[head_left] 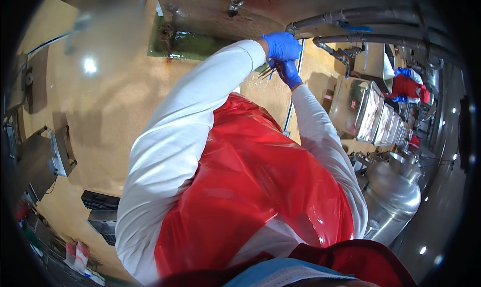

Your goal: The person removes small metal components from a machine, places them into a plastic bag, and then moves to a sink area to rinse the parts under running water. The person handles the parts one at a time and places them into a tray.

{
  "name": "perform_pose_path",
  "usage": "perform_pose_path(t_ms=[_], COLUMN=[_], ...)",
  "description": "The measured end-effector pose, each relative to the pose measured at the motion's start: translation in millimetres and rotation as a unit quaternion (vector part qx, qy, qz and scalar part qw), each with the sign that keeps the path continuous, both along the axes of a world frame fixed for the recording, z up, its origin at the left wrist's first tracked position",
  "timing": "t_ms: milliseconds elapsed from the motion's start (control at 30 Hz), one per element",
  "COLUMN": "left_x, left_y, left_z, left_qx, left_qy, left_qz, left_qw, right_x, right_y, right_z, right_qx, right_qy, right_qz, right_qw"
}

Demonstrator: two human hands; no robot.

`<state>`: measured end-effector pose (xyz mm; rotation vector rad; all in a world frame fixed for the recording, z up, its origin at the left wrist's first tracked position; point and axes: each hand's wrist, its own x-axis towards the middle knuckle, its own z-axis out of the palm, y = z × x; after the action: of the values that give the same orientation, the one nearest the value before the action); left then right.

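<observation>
Both my arms, in white sleeves, reach forward past my red apron (245,162), and the blue-gloved hands meet close together. My left hand (282,45) is the upper one, its fingers curled closed; what lies inside them is hidden. Just below it, my right hand (289,74) is closed around a thin metal tool with slim pointed prongs (265,73). The prongs stick out to the left of that hand, with a narrow blue strip beside them. Its other end is hidden by the gloves, so the tool's exact kind cannot be made out.
Ahead lies a wet, greenish recess (200,45) below a metal wall. Pipes (371,38) with a blue valve handle (355,27) run at upper right. Metal tubs (370,111), a co-worker in red (408,86) and a large steel vessel (393,187) stand right. Dark crates (103,217) are left.
</observation>
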<state>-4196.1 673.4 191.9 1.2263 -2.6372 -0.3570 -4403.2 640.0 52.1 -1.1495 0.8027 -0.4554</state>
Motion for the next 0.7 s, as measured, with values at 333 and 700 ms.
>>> perform_pose_path(t_ms=[333, 700], left_x=[0, -44], left_y=[-7, -9], left_z=[27, 58], left_qx=[-0.005, 0.124], left_qy=[-0.193, -0.176], left_qz=[-0.035, 0.2], left_qw=[0.981, 0.956], right_x=[36, 46], right_y=[16, 22], right_z=[33, 41], right_qx=[-0.068, -0.092], right_qy=[0.004, -0.018], right_qz=[0.027, 0.035], right_qw=[0.997, 0.995])
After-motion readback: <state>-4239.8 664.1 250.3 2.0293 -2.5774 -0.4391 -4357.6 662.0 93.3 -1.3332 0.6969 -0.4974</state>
